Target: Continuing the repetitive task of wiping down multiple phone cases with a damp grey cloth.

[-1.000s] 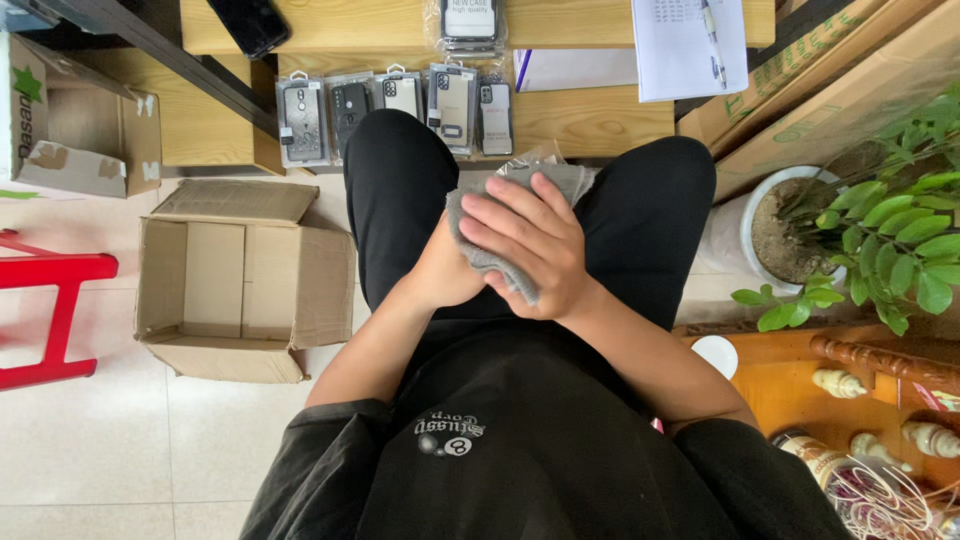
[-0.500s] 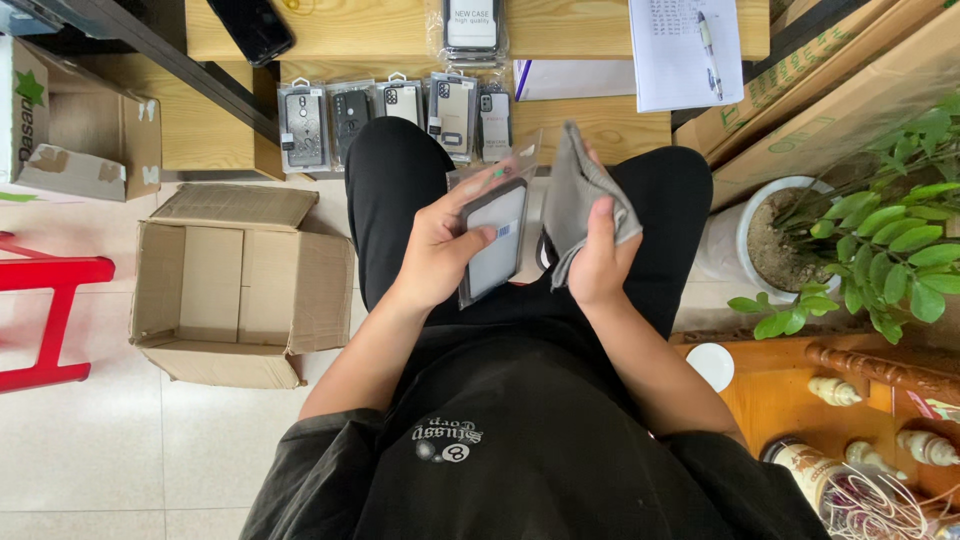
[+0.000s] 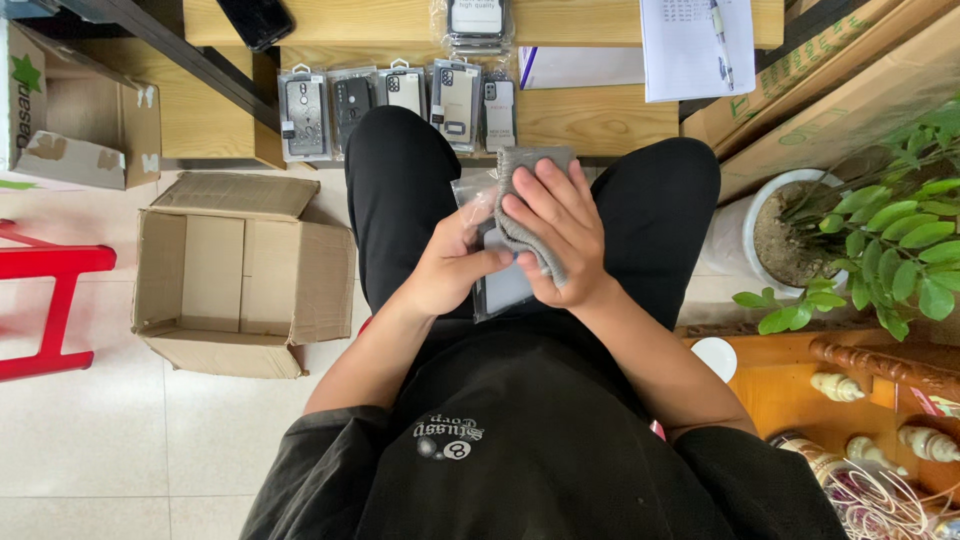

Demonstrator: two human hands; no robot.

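The person is sitting with both hands meeting over the lap, just above the middle of the frame. The left hand (image 3: 450, 270) is wrapping its grip around the lower left edge of a flat phone case in a clear sleeve (image 3: 497, 285), thumb lying across the front and fingers tucked behind, so the grip is narrow and holding the case tilted up toward the face. The right hand (image 3: 560, 225) is pressing a grey cloth (image 3: 520, 215) flat against the case's upper part, fingers spread and slightly curled over the fabric, thumb meeting the left thumb near the case's middle. The cloth is draping down over the case and hiding most of it.

Along the top of the frame a wooden worktop (image 3: 590, 115) is carrying a row of packaged phone cases (image 3: 400, 100). An open cardboard box (image 3: 235, 275) is sitting on the tiled floor at the left, and a potted plant (image 3: 880, 240) is standing at the right.
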